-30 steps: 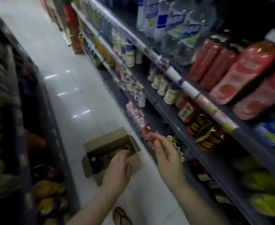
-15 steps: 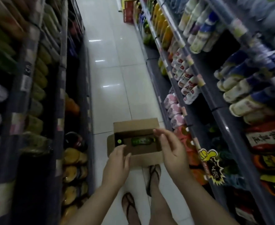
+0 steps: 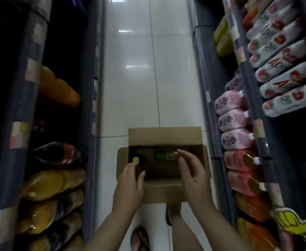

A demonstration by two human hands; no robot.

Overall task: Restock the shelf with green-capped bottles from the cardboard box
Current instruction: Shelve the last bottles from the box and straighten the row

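An open cardboard box [image 3: 164, 135] stands on the aisle floor in front of my feet. Inside it, at the left, one dark bottle stands upright and shows its green cap [image 3: 135, 159]. A second bottle [image 3: 164, 154] with a green label lies on its side in the middle of the box. My left hand [image 3: 130, 185] hovers over the box's near left corner, fingers apart, fingertips just below the green cap. My right hand [image 3: 192, 171] hangs over the right half of the box, fingers spread, its tips beside the lying bottle. Neither hand holds anything.
Shelf units line both sides of the narrow white-tiled aisle [image 3: 139, 78]. The right shelf [image 3: 260, 142] holds pink, red and white drink bottles; the left shelf [image 3: 21, 124] holds orange and dark bottles. My sandalled feet [image 3: 140, 238] stand just behind the box.
My view has swung from the right shelf down onto the box. Both hands have come over the open box, the right hand away from the shelf.
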